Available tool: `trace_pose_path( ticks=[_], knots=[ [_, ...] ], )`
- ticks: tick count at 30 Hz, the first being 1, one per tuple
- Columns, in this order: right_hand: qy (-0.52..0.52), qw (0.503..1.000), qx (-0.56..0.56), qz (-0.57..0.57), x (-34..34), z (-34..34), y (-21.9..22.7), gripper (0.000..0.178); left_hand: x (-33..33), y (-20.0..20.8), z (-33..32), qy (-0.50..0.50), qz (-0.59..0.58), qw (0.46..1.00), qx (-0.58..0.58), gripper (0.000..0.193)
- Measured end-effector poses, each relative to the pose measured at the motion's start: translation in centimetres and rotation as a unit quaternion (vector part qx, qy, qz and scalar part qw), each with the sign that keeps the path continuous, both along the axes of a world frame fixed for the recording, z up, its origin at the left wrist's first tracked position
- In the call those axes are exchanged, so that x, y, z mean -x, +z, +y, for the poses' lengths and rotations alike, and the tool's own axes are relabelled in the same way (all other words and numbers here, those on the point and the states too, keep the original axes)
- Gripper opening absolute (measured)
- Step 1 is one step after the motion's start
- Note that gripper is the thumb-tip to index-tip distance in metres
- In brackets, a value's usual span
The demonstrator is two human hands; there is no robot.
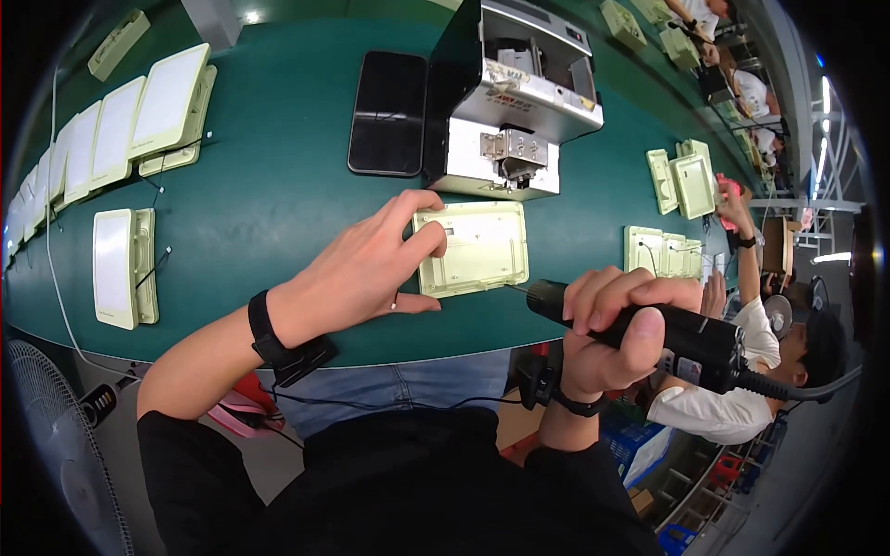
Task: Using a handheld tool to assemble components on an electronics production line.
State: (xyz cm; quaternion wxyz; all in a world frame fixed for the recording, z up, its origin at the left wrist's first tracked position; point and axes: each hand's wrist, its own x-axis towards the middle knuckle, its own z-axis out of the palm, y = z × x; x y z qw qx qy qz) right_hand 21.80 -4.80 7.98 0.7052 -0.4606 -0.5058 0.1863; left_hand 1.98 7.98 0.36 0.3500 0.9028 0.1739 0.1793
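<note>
A pale green plastic housing [477, 246] lies on the green table, its ribbed inner side facing up. My left hand [375, 259] holds it by its left side, with fingers over the upper left edge and the thumb near the lower edge. In my right hand [616, 324] is a black corded electric screwdriver [691, 347], fingers wrapped round its body. The screwdriver points left, and its thin bit reaches the housing's lower right corner. Whether the bit sits in a screw is too small to tell. Just beyond the housing stands a metal-and-black screw feeder machine [519, 120].
A black phone-like slab [387, 113] lies left of the machine. Several pale green cases with white panels [171, 97] line the table's left, one nearer case [116, 269] apart. At right, a co-worker [723, 398] sits by more housings [691, 181]. A fan [65, 454] stands lower left.
</note>
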Motion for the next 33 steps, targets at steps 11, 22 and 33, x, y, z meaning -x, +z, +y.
trace_pose_path(
  ticks=[11, 22, 33],
  knots=[
    [0.029, 1.0, -0.003, -0.002, 0.4, -0.6, 0.8, 0.025, 0.7, 0.1, -0.7, -0.001, -0.033, 0.999, -0.022, 0.057],
    [-0.067, 0.994, -0.088, 0.006, 3.1, 8.2, 8.4, 0.02, 3.4, 1.4, -1.2, -0.006, -0.053, 0.998, -0.017, 0.057],
    [0.071, 0.993, -0.069, 0.068, 5.6, 4.7, 5.4, 0.02, 4.6, -0.9, -0.6, -0.01, -0.071, 0.997, -0.025, 0.059]
  ],
)
